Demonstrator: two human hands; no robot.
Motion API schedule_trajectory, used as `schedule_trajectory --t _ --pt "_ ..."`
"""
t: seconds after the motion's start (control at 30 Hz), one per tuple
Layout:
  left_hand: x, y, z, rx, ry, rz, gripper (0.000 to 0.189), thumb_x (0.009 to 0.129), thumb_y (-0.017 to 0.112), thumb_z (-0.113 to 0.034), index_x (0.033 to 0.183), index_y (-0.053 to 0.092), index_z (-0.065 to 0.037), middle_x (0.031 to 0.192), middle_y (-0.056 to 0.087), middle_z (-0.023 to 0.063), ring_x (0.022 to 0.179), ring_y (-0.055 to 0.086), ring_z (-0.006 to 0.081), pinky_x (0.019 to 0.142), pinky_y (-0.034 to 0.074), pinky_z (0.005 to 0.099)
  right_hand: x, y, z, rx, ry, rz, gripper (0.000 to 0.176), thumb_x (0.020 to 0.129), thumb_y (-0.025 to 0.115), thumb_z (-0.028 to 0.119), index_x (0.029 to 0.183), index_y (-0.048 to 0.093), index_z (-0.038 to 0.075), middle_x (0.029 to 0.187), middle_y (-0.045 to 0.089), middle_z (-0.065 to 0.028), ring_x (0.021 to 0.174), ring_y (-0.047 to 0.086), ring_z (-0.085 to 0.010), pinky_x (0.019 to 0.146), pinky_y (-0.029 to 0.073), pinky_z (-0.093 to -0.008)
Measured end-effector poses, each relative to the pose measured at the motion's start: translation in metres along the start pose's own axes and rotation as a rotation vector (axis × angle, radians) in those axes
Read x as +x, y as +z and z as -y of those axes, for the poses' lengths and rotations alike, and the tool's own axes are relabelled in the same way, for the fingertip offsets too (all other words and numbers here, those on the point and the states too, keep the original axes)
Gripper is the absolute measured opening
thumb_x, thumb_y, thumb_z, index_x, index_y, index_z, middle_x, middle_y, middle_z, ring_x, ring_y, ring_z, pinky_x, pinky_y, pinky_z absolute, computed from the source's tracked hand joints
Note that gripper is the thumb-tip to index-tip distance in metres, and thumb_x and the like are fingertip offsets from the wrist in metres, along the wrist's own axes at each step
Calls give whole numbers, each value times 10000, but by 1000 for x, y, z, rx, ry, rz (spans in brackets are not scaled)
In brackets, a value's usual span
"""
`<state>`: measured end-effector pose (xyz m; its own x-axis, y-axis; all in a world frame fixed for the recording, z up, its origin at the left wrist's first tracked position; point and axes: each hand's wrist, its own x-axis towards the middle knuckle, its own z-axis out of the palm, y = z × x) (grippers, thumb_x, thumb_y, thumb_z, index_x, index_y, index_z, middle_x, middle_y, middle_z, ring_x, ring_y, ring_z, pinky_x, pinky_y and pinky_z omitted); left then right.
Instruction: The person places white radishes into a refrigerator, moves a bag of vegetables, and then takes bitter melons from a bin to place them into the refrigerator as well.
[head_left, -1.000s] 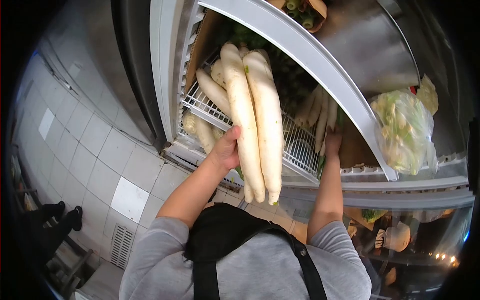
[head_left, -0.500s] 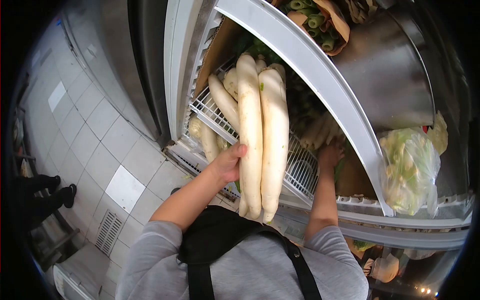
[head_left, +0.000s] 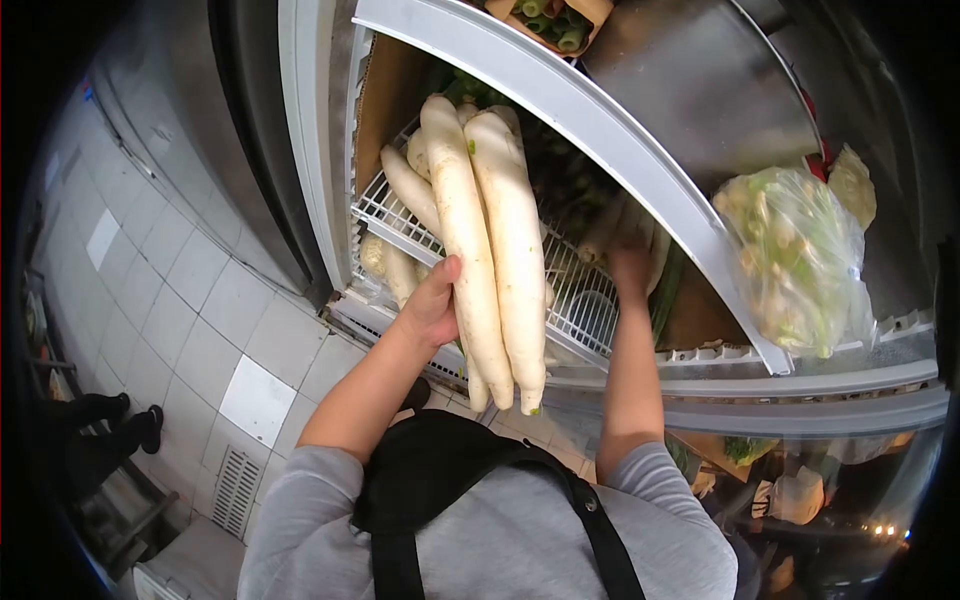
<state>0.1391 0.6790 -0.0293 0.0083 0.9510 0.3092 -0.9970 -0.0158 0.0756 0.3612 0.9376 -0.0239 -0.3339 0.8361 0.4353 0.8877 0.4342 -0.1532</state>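
Note:
My left hand (head_left: pixel 432 305) grips a bundle of long white daikon radishes (head_left: pixel 515 235) from the left side, thumb on top. They lie lengthwise in front of my chest, tips toward me, across the front of a white wire shelf (head_left: pixel 585 318). Deeper in the shaded fridge, my right hand (head_left: pixel 628 264) reaches among pale, slender vegetables (head_left: pixel 660 255). Its fingers are dark and mostly hidden, so their grip does not show. Another daikon (head_left: pixel 408 190) rests on the shelf left of the bundle, and more white roots (head_left: pixel 395 270) sit on the level below.
A curved light-grey fridge frame (head_left: pixel 600 100) arches over my right arm. Beyond it are a large metal pot (head_left: pixel 700 90) and a clear bag of vegetables (head_left: pixel 795 260). Tiled floor (head_left: pixel 205 320) with a drain grate (head_left: pixel 238 490) lies left, where another person's dark legs (head_left: pixel 95 430) show.
My right hand has moved slightly deeper among the pale vegetables. My left hand keeps hold of the daikon radishes. The whole view has shifted, so the fridge appears farther left.

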Motion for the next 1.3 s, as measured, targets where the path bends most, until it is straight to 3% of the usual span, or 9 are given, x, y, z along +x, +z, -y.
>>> schedule_trajectory --t 0.17,0.33,0.47,0.67,0.8,0.9,1.0,1.03,1.3 --pt "1 7 0 23 8 -21 700 742 742 -355 1258 424 -6 1167 562 147 1085 555 267 956 453 409 -24 -2 69 -195 89 197 957 688 646 558 1391 250 44 1366 373 -218 1200 437 -362 978 379 -461" --pt "2 3 0 24 12 -32 689 749 737 -349 1256 424 -2 1162 564 147 1085 555 267 955 454 412 2 36 11 89 101 270 699 764 622 455 1276 413 27 1245 478 -201 1121 497 -349 896 419 -521" --pt "2 8 -1 30 23 -40 695 745 741 -350 1255 423 -2 1160 564 146 1085 554 268 956 454 409 4 -18 29 893 722 217 319 832 569 298 1062 544 79 994 595 -123 776 578 -280 595 506 -345" --pt "5 8 1 5 0 -40 704 733 751 -353 1251 426 -3 1154 563 148 1083 553 268 956 453 410 19 -66 -18 1483 956 -44 223 862 501 219 1034 532 81 880 568 -104 624 511 -217 502 426 -297" --pt "5 8 1 20 19 -59 697 739 746 -350 1251 425 -3 1153 562 149 1086 550 271 955 452 414 -11 -69 7 1101 782 -229 350 834 540 249 1142 524 84 968 563 -116 613 532 -212 535 475 -349" --pt "7 7 1 15 7 -49 687 747 740 -346 1251 424 -2 1154 560 150 1089 548 272 954 452 414 -15 -43 -10 928 654 -48 462 821 536 270 1244 494 91 1051 559 -154 783 574 -309 706 493 -440" --pt "9 6 1 11 0 -44 674 758 731 -339 1250 422 2 1155 559 153 1090 547 272 953 453 411 -20 -1 -17 156 235 -268 532 804 546 250 1304 458 90 1119 541 -223 1004 525 -387 894 413 -463" --pt "9 6 1 12 7 -45 669 761 728 -335 1249 422 4 1154 559 154 1090 548 272 953 453 409 -25 -2 -9 284 274 -187 568 803 515 206 1345 409 74 1252 427 -312 1111 381 -453 994 314 -427" --pt "9 3 0 28 -29 -64 663 765 726 -320 1253 421 7 1165 556 155 1091 548 272 965 443 406 -21 -25 -19 -59 187 -50 581 827 568 321 1322 428 50 1147 539 -237 1058 530 -327 943 396 -401"
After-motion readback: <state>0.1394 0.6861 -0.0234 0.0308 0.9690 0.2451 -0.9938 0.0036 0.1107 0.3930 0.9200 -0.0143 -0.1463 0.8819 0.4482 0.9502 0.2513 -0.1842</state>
